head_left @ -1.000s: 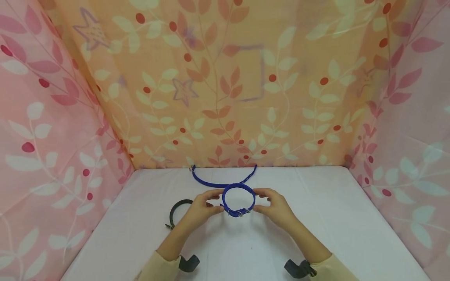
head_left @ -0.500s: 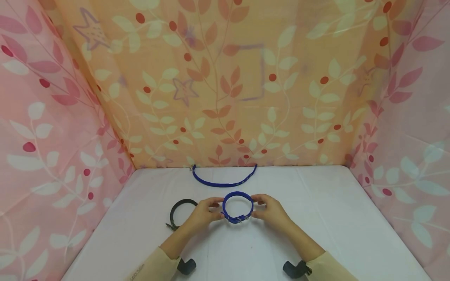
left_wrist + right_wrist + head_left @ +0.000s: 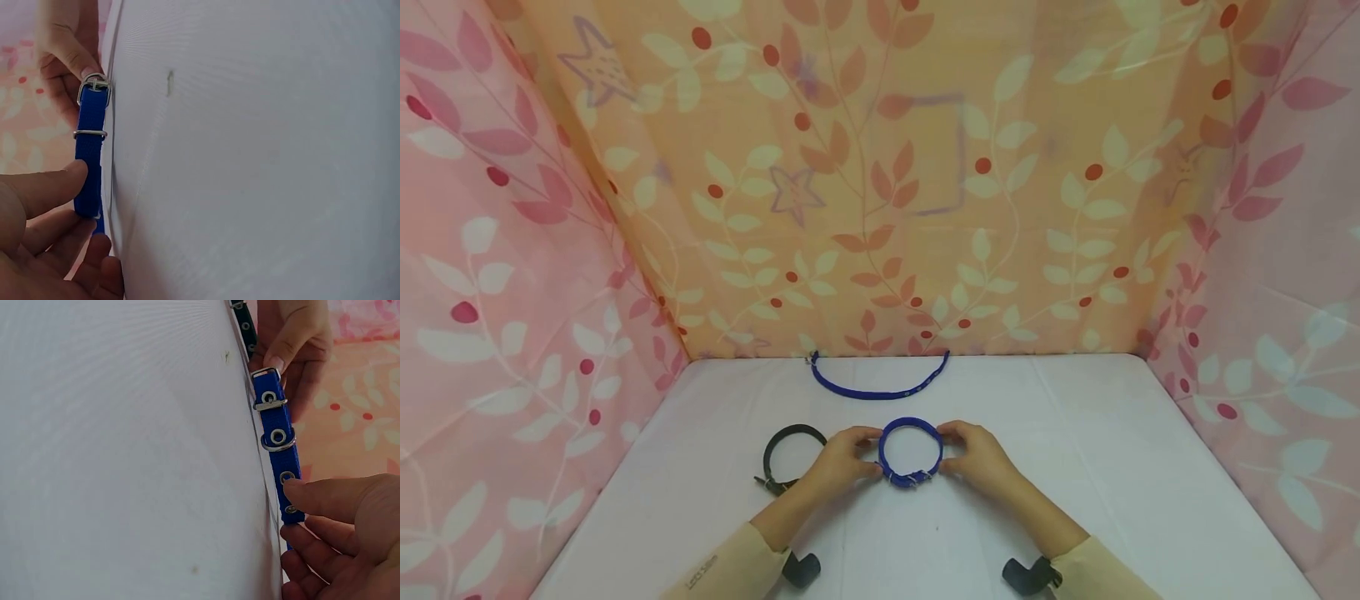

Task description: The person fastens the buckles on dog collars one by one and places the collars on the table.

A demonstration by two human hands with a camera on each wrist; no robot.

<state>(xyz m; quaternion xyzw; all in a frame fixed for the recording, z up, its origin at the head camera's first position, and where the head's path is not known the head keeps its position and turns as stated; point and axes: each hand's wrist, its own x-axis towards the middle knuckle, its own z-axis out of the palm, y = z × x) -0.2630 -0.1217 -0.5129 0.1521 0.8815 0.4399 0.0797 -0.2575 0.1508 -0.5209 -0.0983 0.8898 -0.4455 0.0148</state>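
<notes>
A blue collar (image 3: pixel 912 423), buckled into a ring, is held between my two hands close over the white table, its buckle side toward me. My left hand (image 3: pixel 844 457) pinches its left side between thumb and fingers. On the opposite side, my right hand (image 3: pixel 979 457) grips it the same way. Silver hardware and eyelets run along the blue collar (image 3: pixel 278 436) in the right wrist view. In the left wrist view, the left thumb presses the blue strap (image 3: pixel 90 153) below a metal loop.
Behind the hands, a second blue collar (image 3: pixel 865 395) lies unfastened in a curve near the table's back edge. A dark collar (image 3: pixel 767 457), closed in a ring, lies left, partly hidden by the left forearm. Patterned cloth walls enclose the white table (image 3: pixel 1075 467).
Both hands have lowered the blue collar and brought it nearer to me, away from the unfastened collar behind. The other two collars stay where they were.
</notes>
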